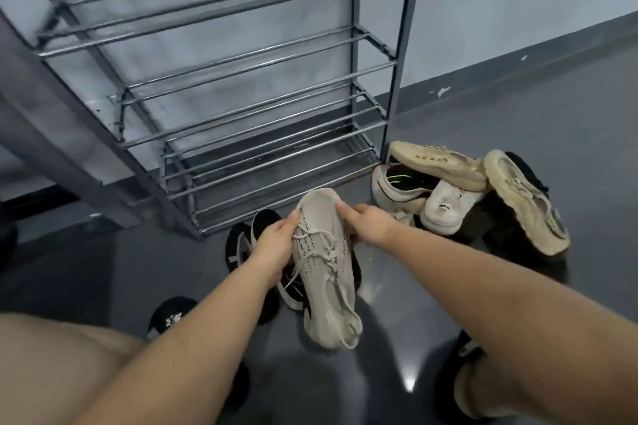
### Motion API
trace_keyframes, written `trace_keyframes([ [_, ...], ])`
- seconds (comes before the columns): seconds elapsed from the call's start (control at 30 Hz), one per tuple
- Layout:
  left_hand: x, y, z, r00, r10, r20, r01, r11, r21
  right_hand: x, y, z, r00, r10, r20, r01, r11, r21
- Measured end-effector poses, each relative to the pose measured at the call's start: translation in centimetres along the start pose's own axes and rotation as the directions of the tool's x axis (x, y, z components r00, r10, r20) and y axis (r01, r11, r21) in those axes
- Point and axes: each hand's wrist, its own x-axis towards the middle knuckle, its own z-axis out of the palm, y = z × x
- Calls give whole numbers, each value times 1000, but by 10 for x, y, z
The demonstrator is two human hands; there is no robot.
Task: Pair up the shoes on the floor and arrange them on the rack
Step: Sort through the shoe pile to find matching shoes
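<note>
Both hands hold one beige knit lace-up sneaker (324, 262) above the floor, toe pointing at the rack: the left hand (274, 245) curls round its left side at the laces, and the right hand (371, 222) grips its right side near the toe, thumb on top. The upper looks soft and light and should buckle under a squeeze, so the firmer sole edge is probably the better hold. Its laces hang loose. Beneath it lie black-and-white sneakers (255, 235) on the glossy dark grey floor (518, 134). To the right sits a heap of cream and tan shoes (466, 190). The grey metal tube rack (241, 79) stands just beyond, its tiers bare.
</note>
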Motion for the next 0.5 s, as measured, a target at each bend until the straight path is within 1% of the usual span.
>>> trace_keyframes([
  [0.07, -4, -25, -11, 985, -165, -57, 153, 973, -173, -11, 18, 49, 989, 120, 82, -129, 984, 124],
  [0.1, -5, -37, -15, 969, -239, -67, 217, 946, -240, -20, 27, 73, 982, 154, 106, -171, 970, 171],
  [0.13, -5, -48, -17, 955, -288, -73, 259, 927, -272, -28, 36, 93, 978, 178, 108, -197, 958, 210],
  [0.2, -7, -64, -20, 939, -338, -70, 311, 917, -250, -46, 52, 121, 968, 230, 98, -249, 925, 287],
  [0.27, -5, -75, -20, 932, -361, -43, 344, 914, -217, -59, 63, 129, 957, 263, 124, -288, 916, 278],
  [0.37, -1, -76, -20, 919, -393, 32, 391, 897, -205, -69, 64, 122, 957, 249, 151, -277, 938, 209],
  [0.5, 7, -67, -28, 899, -425, 109, 438, 862, -255, -73, 52, 114, 968, 232, 95, -245, 956, 160],
])
